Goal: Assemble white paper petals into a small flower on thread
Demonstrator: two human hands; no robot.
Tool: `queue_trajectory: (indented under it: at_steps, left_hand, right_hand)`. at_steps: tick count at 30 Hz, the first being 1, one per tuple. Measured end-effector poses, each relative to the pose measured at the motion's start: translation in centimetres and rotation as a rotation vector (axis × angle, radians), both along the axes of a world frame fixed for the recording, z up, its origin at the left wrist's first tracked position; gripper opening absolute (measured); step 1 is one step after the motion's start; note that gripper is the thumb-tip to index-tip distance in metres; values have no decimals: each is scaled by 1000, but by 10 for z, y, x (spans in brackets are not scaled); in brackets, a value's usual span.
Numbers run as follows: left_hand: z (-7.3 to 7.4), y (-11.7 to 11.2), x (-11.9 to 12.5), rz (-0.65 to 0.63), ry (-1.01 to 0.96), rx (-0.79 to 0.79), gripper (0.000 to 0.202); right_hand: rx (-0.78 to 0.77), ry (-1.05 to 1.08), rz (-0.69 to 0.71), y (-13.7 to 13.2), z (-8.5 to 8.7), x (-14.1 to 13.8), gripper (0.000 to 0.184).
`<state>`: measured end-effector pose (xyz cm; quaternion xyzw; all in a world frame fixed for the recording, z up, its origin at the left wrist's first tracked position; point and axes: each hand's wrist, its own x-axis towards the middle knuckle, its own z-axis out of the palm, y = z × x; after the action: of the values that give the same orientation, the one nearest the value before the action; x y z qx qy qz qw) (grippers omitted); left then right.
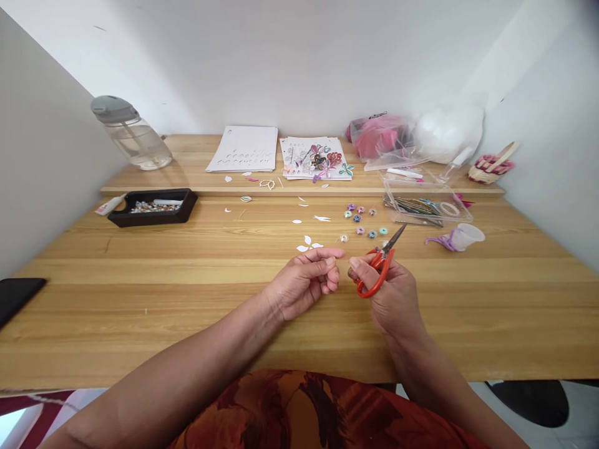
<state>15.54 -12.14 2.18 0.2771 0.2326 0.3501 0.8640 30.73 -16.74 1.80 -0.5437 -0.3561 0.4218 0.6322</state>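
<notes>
My right hand (397, 293) is wrapped round red-handled scissors (380, 268), their dark blades pointing up and away to the right. Its thumb and forefinger also meet in a pinch; whatever may be between them is too small to see. My left hand (309, 280) is closed with thumb and fingers pressed together, a short gap from the right one. Any thin thing it pinches cannot be made out. Just beyond the left fingers lie white paper petals (307, 242). Past the scissors sit several small bobbins of coloured thread (360, 231).
A black tray (187, 209) of beads and a tilted-looking water bottle (140, 146) stand left. On the back ledge are paper sheets (243, 140), wire flowers (322, 162), pink bagged material (379, 137) and a small basket (489, 169). At right are a clear box (461, 209) and cup (469, 237).
</notes>
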Motion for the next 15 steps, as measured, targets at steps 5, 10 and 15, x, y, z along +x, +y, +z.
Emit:
queue_trajectory:
  at_steps: [5, 10, 15]
  left_hand:
    - [-1, 0, 1, 28, -5, 2, 22]
    - [0, -1, 1, 14, 80, 7, 25]
    - [-2, -1, 2, 54, 50, 35, 22]
  right_hand:
    - [9, -8, -1, 0, 0, -1, 24]
    - [19, -21, 1, 0, -2, 0, 22]
    - [1, 57, 19, 1, -1, -3, 22]
